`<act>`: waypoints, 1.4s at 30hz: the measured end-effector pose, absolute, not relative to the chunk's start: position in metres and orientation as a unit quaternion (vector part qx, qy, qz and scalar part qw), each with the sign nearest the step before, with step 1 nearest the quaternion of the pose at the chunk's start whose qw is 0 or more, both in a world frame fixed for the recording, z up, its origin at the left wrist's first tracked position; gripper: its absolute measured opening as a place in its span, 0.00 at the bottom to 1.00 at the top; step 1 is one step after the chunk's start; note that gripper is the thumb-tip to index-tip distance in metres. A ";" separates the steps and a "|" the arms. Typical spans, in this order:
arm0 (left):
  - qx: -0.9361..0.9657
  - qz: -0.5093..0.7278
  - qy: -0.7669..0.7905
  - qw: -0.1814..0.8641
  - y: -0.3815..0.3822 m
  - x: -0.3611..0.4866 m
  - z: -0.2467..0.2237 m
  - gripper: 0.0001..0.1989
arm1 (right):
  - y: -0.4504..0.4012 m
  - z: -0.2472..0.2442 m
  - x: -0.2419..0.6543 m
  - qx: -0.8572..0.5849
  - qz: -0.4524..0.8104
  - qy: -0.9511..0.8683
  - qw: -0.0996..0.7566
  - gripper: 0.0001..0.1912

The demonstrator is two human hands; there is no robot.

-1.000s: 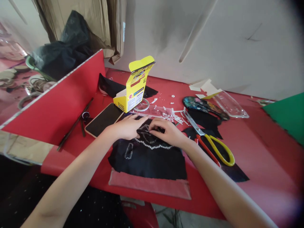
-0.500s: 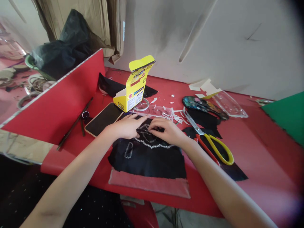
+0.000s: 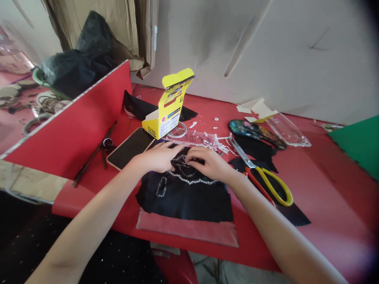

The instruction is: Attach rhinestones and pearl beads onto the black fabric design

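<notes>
Black fabric (image 3: pixel 186 203) lies on a clear plastic sheet (image 3: pixel 189 232), with a scalloped string of pearl-like beads (image 3: pixel 192 182) across it and a small clear rectangular outline (image 3: pixel 161 187) at its left. My left hand (image 3: pixel 162 157) rests flat on the fabric's upper left, fingers stretched out. Beside it my right hand (image 3: pixel 204 159) is closed in a pinch over the beaded area, thumb against forefinger. Whatever sits between those fingertips is too small to make out. Scissors (image 3: pixel 266 177) with one red and one yellow handle lie right of the fabric.
An open yellow box (image 3: pixel 170 118) stands behind my hands, beside a phone (image 3: pixel 130 149). White scraps (image 3: pixel 222 146) and loose pearls (image 3: pixel 216 119) are scattered near it. A clear plastic tray (image 3: pixel 291 128) lies at back right. A red partition (image 3: pixel 89 118) rises at left.
The view has shifted very slightly. Both hands keep nearly the same place and pose on the black fabric.
</notes>
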State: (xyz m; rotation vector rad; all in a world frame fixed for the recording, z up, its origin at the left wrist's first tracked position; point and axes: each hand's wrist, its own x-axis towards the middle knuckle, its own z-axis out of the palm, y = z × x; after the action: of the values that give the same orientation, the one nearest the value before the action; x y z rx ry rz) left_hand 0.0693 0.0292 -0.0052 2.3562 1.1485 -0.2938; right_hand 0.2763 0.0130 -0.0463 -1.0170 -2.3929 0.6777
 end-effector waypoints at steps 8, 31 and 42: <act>0.864 -0.111 0.424 0.247 0.029 0.070 -0.006 0.44 | 0.013 -0.048 0.275 -0.370 0.237 -0.870 0.225 0.09; 0.864 -0.108 0.423 0.250 0.029 0.069 -0.007 0.45 | 0.015 -0.045 0.277 -0.469 0.379 -0.738 0.302 0.08; 0.866 -0.093 0.421 0.253 0.030 0.068 -0.010 0.43 | 0.002 -0.047 0.258 -0.480 0.236 -0.810 0.240 0.04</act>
State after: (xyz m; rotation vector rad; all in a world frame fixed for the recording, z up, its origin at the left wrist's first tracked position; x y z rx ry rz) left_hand 0.0680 0.0295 -0.0104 2.3541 1.1457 -0.2517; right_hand 0.2576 0.0025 -0.0467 -1.3126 -2.2177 0.6453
